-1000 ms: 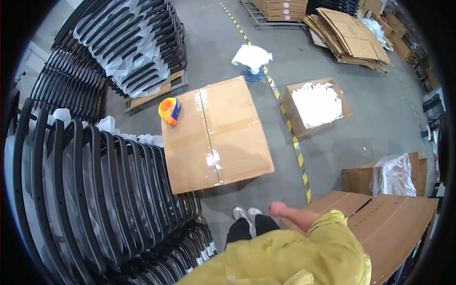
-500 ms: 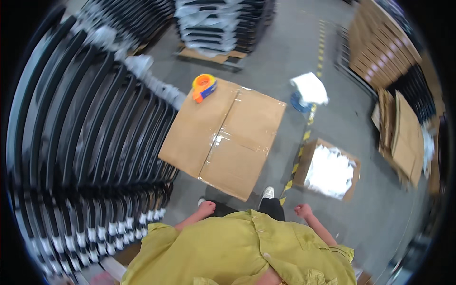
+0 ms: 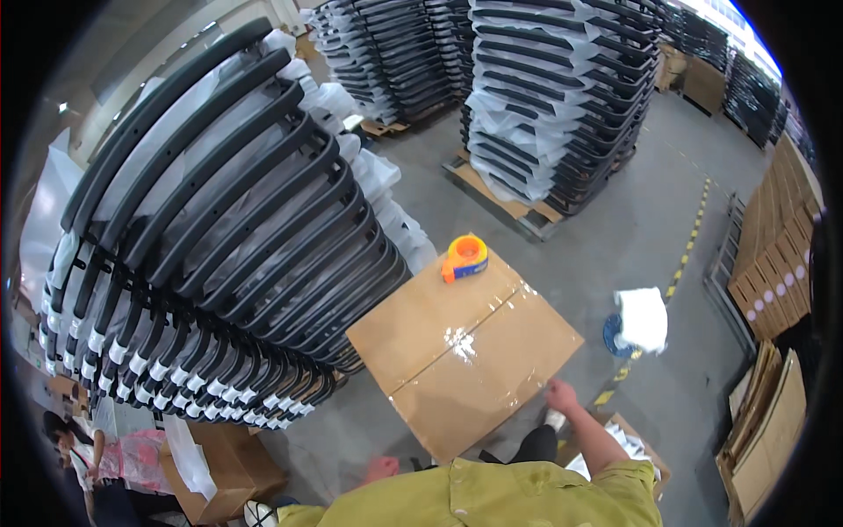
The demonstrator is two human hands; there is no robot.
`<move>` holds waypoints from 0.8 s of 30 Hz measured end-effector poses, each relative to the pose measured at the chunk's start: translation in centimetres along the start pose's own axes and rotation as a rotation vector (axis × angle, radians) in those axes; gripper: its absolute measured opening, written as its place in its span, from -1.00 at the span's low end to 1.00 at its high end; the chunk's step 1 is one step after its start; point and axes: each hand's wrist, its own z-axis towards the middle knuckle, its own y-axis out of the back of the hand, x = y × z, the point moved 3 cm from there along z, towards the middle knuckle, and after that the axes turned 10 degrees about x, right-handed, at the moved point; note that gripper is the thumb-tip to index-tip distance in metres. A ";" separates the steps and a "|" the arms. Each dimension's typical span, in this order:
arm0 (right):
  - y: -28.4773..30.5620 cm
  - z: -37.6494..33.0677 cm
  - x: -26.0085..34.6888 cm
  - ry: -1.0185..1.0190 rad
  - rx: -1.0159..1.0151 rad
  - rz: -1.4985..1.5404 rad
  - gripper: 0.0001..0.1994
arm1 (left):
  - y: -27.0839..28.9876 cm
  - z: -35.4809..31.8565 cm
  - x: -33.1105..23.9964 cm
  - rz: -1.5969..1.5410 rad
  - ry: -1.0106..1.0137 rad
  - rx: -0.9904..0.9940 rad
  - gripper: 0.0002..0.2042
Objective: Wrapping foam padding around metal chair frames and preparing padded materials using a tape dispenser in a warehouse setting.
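A closed cardboard box [image 3: 439,338] stands in front of me, clear tape shining along its top seam. On its far corner sits an orange, yellow and blue tape dispenser [image 3: 466,256]. My right hand [image 3: 559,397] is beside the box's right edge, its fingers curled in with nothing visible in them; whether it touches the cardboard I cannot tell. Low and close to my body, my left hand [image 3: 379,468] is smeared by motion near the box's front corner, and its fingers cannot be made out.
Tall stacks of curved black frames [image 3: 263,220] crowd the left, with another wrapped stack [image 3: 553,105] on a pallet ahead. To the right are a white bundle on a blue base [image 3: 639,321], yellow-black floor tape [image 3: 691,241] and flattened cardboard [image 3: 764,439]. A person [image 3: 88,452] sits at lower left.
My view has swung leftward and up, so the box appears lower and farther right. My right hand has come forward to the box's right edge. My left hand is now blurred.
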 end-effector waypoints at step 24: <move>15.2 19.0 -12.1 0.120 0.555 -0.304 -0.75 | -22.2 16.5 -11.8 -0.363 0.205 -0.359 -0.79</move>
